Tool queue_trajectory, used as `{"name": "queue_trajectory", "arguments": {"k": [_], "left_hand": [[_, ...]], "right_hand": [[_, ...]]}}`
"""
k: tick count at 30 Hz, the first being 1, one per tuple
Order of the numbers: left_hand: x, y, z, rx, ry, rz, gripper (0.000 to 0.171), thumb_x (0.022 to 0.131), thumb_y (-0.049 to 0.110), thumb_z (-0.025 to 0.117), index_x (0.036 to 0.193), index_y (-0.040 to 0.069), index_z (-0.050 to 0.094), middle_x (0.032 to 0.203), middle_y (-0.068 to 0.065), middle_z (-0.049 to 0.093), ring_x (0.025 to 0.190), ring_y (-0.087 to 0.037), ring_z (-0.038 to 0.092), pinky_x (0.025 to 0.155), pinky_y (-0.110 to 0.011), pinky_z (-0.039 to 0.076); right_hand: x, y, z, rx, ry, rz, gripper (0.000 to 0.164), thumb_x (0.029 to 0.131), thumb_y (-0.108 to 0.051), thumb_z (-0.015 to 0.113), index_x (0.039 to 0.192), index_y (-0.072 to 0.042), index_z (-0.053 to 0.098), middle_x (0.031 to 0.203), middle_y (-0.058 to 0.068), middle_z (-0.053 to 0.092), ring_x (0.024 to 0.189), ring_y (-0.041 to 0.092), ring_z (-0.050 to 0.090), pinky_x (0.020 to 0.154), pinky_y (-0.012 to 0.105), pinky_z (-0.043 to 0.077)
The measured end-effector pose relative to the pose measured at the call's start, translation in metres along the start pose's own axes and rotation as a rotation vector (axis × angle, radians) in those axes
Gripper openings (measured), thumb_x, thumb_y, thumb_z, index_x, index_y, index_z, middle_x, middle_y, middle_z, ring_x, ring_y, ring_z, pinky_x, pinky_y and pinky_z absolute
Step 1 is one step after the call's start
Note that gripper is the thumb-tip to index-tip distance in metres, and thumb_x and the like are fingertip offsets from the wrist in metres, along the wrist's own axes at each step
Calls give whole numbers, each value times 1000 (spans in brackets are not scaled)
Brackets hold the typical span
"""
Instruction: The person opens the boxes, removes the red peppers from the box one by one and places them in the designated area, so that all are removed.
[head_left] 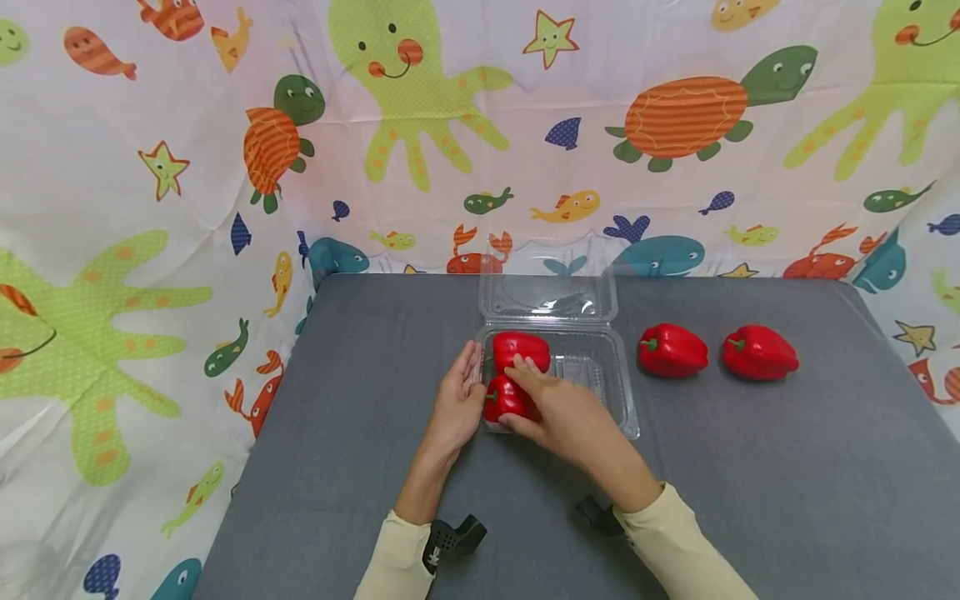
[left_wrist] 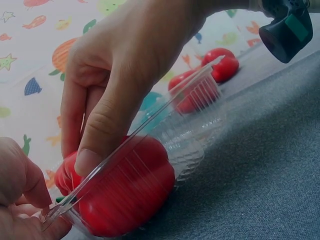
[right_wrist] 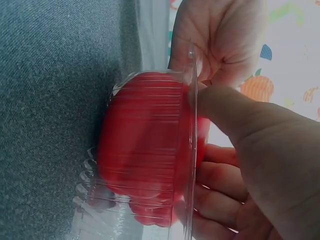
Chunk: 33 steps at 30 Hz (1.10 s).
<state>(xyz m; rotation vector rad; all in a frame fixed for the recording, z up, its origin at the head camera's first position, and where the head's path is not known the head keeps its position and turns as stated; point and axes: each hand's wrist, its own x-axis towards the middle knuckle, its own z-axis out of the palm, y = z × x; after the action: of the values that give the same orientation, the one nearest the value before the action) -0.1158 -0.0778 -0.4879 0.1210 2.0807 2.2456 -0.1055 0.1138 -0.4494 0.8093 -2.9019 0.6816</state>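
Note:
A clear plastic clamshell container (head_left: 588, 358) stands on the table with its lid (head_left: 547, 296) folded back. Two red bell peppers lie in its left half, a back pepper (head_left: 528, 343) and a front pepper (head_left: 498, 400), their green stems towards the left. My left hand (head_left: 455, 400) pinches the container's left rim; the left wrist view shows thumb and fingertips on the plastic edge. From above, my right hand (head_left: 573, 417) grips the front pepper (left_wrist: 130, 190) with thumb and fingers. In the right wrist view this pepper (right_wrist: 142, 135) shows through the ribbed container wall.
Right of the container, two more red bell peppers, a nearer one (head_left: 672, 350) and a farther one (head_left: 761, 352), sit side by side on the grey tablecloth (head_left: 750, 483). A curtain (head_left: 465, 75) printed with sea animals hangs behind the table and along its sides.

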Motion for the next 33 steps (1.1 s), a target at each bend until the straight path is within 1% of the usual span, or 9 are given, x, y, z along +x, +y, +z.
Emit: {"name": "queue_trajectory", "arguments": {"k": [3, 8, 12, 15, 20, 24, 29, 31, 33], "left_hand": [[1, 0, 0, 20, -2, -3, 69, 102, -14, 41, 167, -3, 20, 173, -14, 27, 159, -22, 25, 125, -32, 26], [1, 0, 1, 10, -18, 0, 69, 102, -13, 41, 166, -3, 18, 173, -15, 26, 160, -23, 25, 125, -34, 25], [2, 1, 2, 10, -22, -4, 69, 102, -14, 40, 166, -3, 18, 173, -15, 26, 160, -23, 24, 126, -35, 25], [3, 1, 2, 6, -18, -2, 69, 102, -15, 39, 166, -4, 18, 173, -15, 26, 160, -24, 23, 127, -36, 24], [4, 0, 1, -9, -4, 8, 69, 100, -15, 38, 166, -6, 18, 173, -17, 25, 160, -26, 22, 128, -39, 21], [3, 1, 0, -13, 0, 5, 69, 100, -15, 38, 166, -5, 18, 173, -16, 24, 160, -25, 22, 128, -38, 22], [1, 1, 1, 0, -1, -6, 70, 101, -14, 39, 167, -3, 18, 174, -14, 25, 160, -23, 23, 127, -36, 23], [1, 1, 1, 4, 0, -8, 70, 101, -14, 39, 167, -3, 18, 174, -13, 25, 160, -23, 24, 127, -35, 24], [1, 0, 1, 4, 0, -4, 70, 101, -14, 39, 167, -3, 18, 174, -14, 25, 160, -24, 23, 127, -37, 23]], "right_hand": [[1, 0, 0, -16, 0, 0, 79, 85, -48, 87, 150, -11, 62, 147, 11, 63, 106, 31, 77, 91, 45, 64], [0, 2, 0, -50, 18, -10, 78, 83, -47, 88, 147, -10, 64, 138, 13, 70, 89, 28, 79, 84, 43, 66], [-1, 2, -2, -61, 28, -20, 78, 83, -47, 89, 146, -9, 64, 135, 14, 72, 85, 27, 79, 82, 43, 66], [-1, 0, -3, -72, 24, -29, 79, 85, -48, 87, 149, -9, 62, 141, 13, 68, 92, 30, 79, 82, 45, 66], [0, -5, -7, -69, -4, -25, 83, 87, -49, 85, 153, -9, 57, 151, 13, 58, 119, 35, 72, 88, 50, 64], [2, -7, -8, -34, -18, 1, 83, 85, -47, 87, 153, -9, 57, 151, 13, 57, 123, 34, 69, 93, 51, 63], [4, -7, -7, -33, -15, 13, 78, 84, -47, 88, 149, -11, 63, 139, 14, 68, 99, 31, 78, 85, 47, 66], [4, -6, -7, -54, -9, 7, 76, 84, -47, 88, 146, -11, 65, 131, 15, 73, 86, 27, 78, 80, 44, 67], [5, -5, -6, -76, -1, -6, 74, 84, -47, 88, 143, -9, 67, 126, 15, 75, 79, 25, 76, 75, 42, 67]]}}
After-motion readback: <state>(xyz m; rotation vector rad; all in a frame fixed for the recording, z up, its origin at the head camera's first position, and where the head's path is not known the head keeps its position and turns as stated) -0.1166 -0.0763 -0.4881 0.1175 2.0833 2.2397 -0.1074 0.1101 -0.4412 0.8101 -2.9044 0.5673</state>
